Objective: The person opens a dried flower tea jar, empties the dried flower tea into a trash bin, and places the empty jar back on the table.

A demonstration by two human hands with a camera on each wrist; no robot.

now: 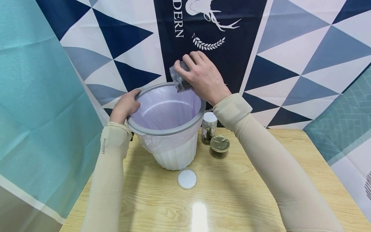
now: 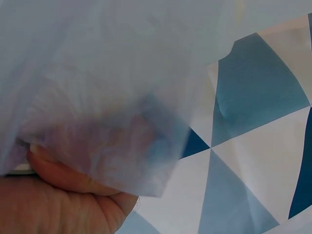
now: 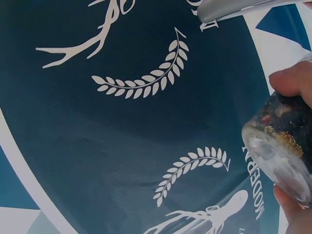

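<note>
My right hand (image 1: pixel 204 77) grips a clear plastic jar (image 1: pixel 175 77) and tilts it mouth down over a white bin (image 1: pixel 175 154). Dark contents with some yellowish and reddish bits show through the jar (image 3: pixel 287 131) in the right wrist view. On the bin's left side, my left hand (image 1: pixel 125 105) holds the grey rim (image 1: pixel 171 130), thumb and fingers around it. A translucent plastic liner (image 1: pixel 156 112) covers the inside of the bin and folds over its edge. In the left wrist view the liner (image 2: pixel 107 63) hides most of the fingers.
Right of the bin stands a clear jar with a white lid (image 1: pixel 210 117), next to a small container with a gold lid (image 1: pixel 219 143). A round white lid (image 1: pixel 186 178) lies on the wooden table (image 1: pixel 162 206) in front. Patterned cloth (image 1: pixel 136 58) hangs close behind.
</note>
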